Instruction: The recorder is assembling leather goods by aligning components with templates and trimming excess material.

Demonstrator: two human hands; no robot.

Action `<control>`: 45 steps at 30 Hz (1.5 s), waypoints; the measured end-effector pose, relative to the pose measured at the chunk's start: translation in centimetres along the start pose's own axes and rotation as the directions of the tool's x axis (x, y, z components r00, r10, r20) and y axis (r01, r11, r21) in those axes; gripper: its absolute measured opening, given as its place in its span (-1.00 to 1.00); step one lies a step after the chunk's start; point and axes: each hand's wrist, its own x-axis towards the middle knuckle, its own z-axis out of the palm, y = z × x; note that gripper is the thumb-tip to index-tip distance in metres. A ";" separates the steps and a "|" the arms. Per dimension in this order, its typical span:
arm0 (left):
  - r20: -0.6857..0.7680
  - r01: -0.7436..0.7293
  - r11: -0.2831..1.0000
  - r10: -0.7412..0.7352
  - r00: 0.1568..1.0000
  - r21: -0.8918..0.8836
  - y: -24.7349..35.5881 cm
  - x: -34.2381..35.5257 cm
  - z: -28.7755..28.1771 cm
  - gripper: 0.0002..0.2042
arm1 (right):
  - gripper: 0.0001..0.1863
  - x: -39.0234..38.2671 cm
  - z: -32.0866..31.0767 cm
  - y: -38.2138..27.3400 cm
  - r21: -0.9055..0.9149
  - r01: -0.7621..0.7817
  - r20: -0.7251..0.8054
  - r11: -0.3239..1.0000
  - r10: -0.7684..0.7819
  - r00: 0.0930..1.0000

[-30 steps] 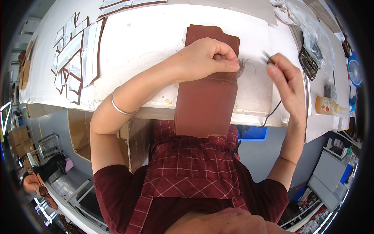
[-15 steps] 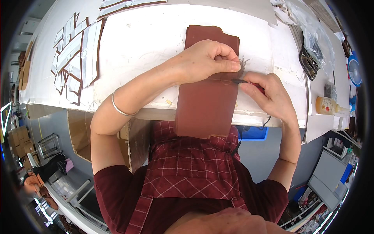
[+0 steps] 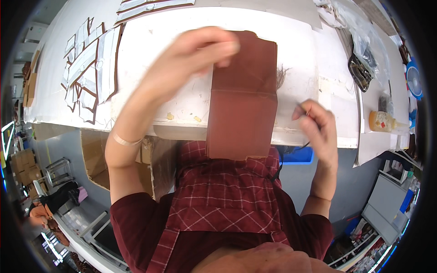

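A stack of brown leather-like panels (image 3: 243,123) lies across the table's near edge, its lower end overhanging toward my apron. A crease or seam crosses it near the middle. A tuft of loose threads (image 3: 281,77) sticks out from its right side. My left hand (image 3: 200,57) is raised over the stack's upper left edge; motion blurs its fingers, and whether they hold anything is unclear. To the right of the stack and apart from it, my right hand (image 3: 318,129) is closed around a thin tool (image 3: 298,110) with a dark tip, mostly hidden and blurred. Below it hangs a black cord (image 3: 304,146).
Pale panels with brown edging (image 3: 95,68) lie at the left of the white table (image 3: 159,86). More edged strips (image 3: 150,8) are at the back. On the right are clear plastic bags (image 3: 366,45), a bottle of amber liquid (image 3: 380,121) and a blue fan (image 3: 413,78).
My left hand has swung up and left, away from the threads at the stack's right edge. My right hand has drawn back slightly down and right with the tool. The stack stays nearly in place.
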 end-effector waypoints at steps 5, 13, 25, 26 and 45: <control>-0.463 0.307 0.803 -0.043 0.885 0.511 0.1 -15.2 -9.2 -0.87 | -0.32 -3.9 5.1 -1.0 -0.533 0.173 -0.101 0.828 -0.265 0.959; -0.525 0.245 0.892 -0.010 0.851 0.380 -2.3 -15.8 -5.0 -0.90 | -0.12 -4.9 8.0 -0.2 -0.627 0.218 -0.147 0.748 -0.388 0.910; 0.175 -0.267 0.583 0.210 0.962 0.768 -1.2 -1.4 8.3 -0.58 | -0.31 -4.8 9.0 1.0 -0.097 0.238 -0.205 0.966 -0.254 0.945; 0.187 -0.288 0.608 0.225 0.956 0.740 -1.4 -1.1 8.1 -0.58 | -0.36 -4.5 8.5 0.6 -0.114 0.226 -0.219 0.967 -0.247 0.944; 0.027 -0.132 0.807 0.180 0.983 -0.576 2.1 -2.6 1.1 -0.76 | -0.82 1.0 4.5 1.5 -0.213 0.227 -0.531 0.950 -0.308 0.789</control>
